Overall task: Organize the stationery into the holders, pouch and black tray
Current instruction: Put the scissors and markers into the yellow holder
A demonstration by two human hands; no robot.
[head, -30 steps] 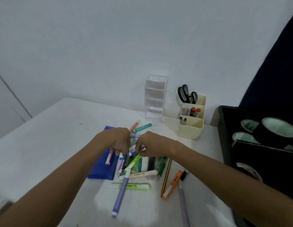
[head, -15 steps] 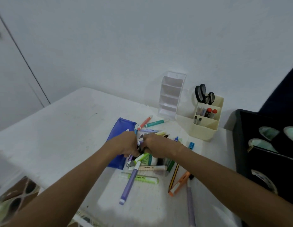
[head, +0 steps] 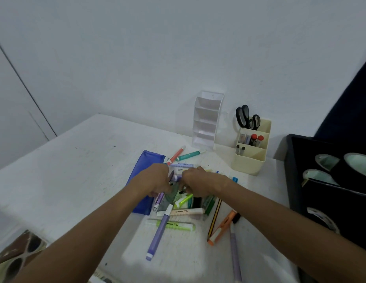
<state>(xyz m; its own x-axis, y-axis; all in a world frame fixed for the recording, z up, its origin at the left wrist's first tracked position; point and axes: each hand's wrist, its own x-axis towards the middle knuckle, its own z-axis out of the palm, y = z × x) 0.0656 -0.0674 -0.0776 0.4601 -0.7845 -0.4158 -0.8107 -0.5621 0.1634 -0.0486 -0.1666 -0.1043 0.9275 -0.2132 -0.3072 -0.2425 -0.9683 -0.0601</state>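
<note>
free: table point(head: 80, 172) left | blocked: marker pile point(head: 178, 211) centre, black tray point(head: 290, 160) right

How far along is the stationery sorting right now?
Early. Done: scissors and a few pens stand in the cream holder; tape rolls sit in the black tray. In hand: both hands gathering pens. Left: scattered markers; the white holder looks empty.

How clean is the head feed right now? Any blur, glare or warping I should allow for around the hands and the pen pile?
Head view: wide-angle warping bends the wall line and the black tray; soft motion blur over the left hand and right hand, so their grip on the pens is unclear; even, flat light with faint shadows; a bright washed-out patch on the table beneath the purple marker; the white holder nearly blends into the wall.
</note>
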